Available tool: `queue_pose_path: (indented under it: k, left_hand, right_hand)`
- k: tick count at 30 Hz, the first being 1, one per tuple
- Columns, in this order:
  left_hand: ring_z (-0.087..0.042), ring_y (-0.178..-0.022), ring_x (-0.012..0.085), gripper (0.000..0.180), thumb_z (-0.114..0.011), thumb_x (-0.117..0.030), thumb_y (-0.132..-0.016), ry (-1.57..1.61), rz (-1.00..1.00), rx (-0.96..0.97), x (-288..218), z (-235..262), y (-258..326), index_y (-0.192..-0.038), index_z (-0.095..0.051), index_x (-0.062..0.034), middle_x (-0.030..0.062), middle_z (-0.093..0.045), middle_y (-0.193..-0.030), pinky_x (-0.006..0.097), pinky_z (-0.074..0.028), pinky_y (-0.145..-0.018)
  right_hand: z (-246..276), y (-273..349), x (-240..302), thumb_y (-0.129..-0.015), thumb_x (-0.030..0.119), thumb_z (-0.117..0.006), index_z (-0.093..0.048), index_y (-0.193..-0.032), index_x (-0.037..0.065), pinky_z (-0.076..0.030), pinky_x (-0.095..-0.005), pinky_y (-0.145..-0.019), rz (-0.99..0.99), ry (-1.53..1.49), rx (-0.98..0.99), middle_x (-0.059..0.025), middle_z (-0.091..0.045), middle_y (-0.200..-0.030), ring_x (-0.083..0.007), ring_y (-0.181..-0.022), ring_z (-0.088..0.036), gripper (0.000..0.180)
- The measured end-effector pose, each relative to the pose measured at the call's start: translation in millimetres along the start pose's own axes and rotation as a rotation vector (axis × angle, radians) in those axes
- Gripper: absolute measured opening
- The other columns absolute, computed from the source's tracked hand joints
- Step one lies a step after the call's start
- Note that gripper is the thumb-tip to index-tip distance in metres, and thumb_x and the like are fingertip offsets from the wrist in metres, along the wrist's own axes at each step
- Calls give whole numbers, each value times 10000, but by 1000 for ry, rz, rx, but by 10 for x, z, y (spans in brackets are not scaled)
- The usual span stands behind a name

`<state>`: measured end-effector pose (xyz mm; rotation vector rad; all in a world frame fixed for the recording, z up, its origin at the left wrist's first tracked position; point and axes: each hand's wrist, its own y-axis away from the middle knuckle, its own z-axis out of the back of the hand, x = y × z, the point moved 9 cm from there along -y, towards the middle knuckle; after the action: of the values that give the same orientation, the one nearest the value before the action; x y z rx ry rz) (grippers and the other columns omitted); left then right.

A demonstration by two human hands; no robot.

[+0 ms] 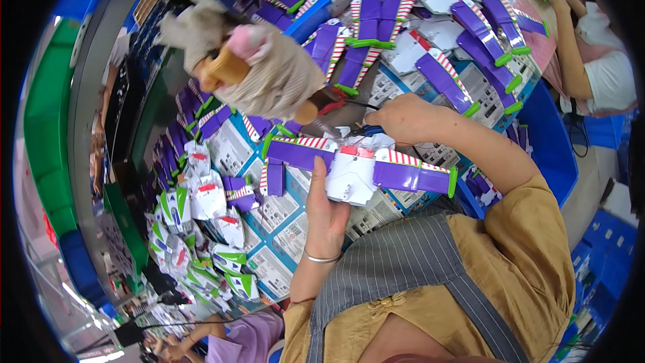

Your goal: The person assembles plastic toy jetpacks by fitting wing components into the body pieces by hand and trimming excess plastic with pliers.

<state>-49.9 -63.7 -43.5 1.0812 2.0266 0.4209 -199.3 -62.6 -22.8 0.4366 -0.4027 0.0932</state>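
Note:
Below the middle of the view, a toy wing pack [353, 176] has a white centre and purple wings with red-and-white stripes and green tips. My left hand [324, 208] grips its white centre from below, thumb up along the front. At its upper edge, my right hand [406, 119] is closed around a small dark-blue tool [368, 131], whose kind I cannot make out. A cloth-wrapped bundle [269, 81] hangs over the table at upper left; a greyish shaft below it points toward the wing pack.
Many similar wing packs [379, 17] pile up on the far side. White-and-green toy parts [201, 228] heap at the left on the printed table cover [282, 228]. A blue bin [547, 141] stands at right. Other people sit at far right [591, 60] and lower left [245, 339].

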Motion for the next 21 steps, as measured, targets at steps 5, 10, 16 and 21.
queue_pose_path:
  k: [5,10,16,21]
  left_hand:
    - [-562,-1069,230,441,-517,-362,-920,-150,104,62,389,361,217,-1208,-479,-30,88,-572,-1151,392,-453,-927]
    - [-576,-939,98,318,-543,-230,-928,-698,223,296,289,554,528,-1138,-574,6,51,-629,-1032,266,-479,-807]
    - [-607,-927,249,330,-652,-200,-812,-1604,-728,-113,-1426,441,470,-1115,-609,-76,132,-634,-1004,326,-474,-808]
    - [-331,-1263,409,791,-730,-263,-691,-2155,-980,-811,-2601,661,128,-1376,-339,-201,213,-359,-1359,604,-271,-986]
  right_hand:
    - [-177,248,138,-747,131,-538,-615,-1038,108,-457,-416,-573,154,230,9,-118,-628,-689,-290,-689,-634,302]
    - [-131,461,496,-742,115,-545,-570,-825,73,-407,-334,-663,140,707,-118,-72,-586,-666,-217,-664,-593,95]
    - [-353,374,296,-738,201,-572,-647,-899,50,-501,-418,-714,42,284,521,-157,-661,-870,-308,-843,-649,234]
    - [-294,498,349,-725,167,-575,-615,-921,39,-501,-431,-692,1,341,256,-165,-658,-801,-318,-770,-652,238]
